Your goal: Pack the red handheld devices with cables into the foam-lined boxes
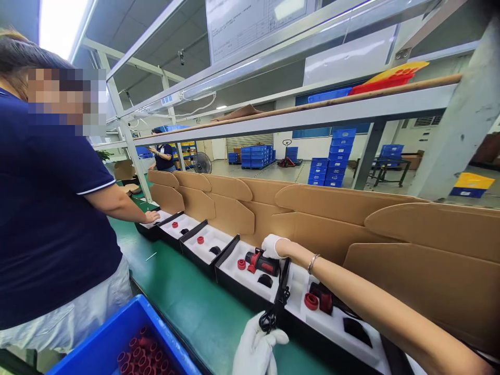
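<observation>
My right hand (273, 246), in a white glove, reaches in from the right and closes around the rear end of a black-and-red corded power tool (265, 263). The tool lies at the white foam insert (230, 271) of an open black box; whether it is fully seated I cannot tell. Nearer to me, my left hand (258, 346), also gloved, pinches the bundled black power cord (269, 319) in front of the box's edge. In that insert are a red ring-shaped part (241, 264) and a black curved part (265, 280). Its cardboard lid (304, 229) stands up behind.
To the right, another box holds a similar tool (322, 298). More open boxes (207, 244) run leftward along the green bench (175, 281). A blue bin (97, 338) with red tubular parts is at lower left. A co-worker (50, 198) stands left, one hand (151, 216) on a far box.
</observation>
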A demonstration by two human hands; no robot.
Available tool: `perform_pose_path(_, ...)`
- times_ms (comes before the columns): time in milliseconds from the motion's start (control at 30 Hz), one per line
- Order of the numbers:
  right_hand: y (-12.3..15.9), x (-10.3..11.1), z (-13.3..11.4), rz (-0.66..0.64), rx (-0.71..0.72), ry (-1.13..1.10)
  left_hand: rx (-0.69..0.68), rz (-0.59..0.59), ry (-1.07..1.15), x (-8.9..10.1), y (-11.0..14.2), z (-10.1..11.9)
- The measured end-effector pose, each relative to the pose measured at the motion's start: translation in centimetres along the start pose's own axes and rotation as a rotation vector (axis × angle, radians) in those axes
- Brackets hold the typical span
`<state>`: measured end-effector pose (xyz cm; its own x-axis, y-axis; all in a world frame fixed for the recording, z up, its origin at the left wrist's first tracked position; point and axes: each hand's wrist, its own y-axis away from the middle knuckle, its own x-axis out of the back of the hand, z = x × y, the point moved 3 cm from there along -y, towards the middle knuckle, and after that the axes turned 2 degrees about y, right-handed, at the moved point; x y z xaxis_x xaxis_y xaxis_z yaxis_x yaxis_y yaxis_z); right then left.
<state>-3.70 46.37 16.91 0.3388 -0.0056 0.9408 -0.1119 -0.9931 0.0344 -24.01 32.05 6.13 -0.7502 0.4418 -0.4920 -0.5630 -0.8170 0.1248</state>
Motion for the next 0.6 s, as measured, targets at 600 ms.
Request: perform_pose_path(600,9.5,5.8,-3.5,0.095,0.241,-0.548,-0.603,0.098,-1.153,-3.5,-7.1,16.9)
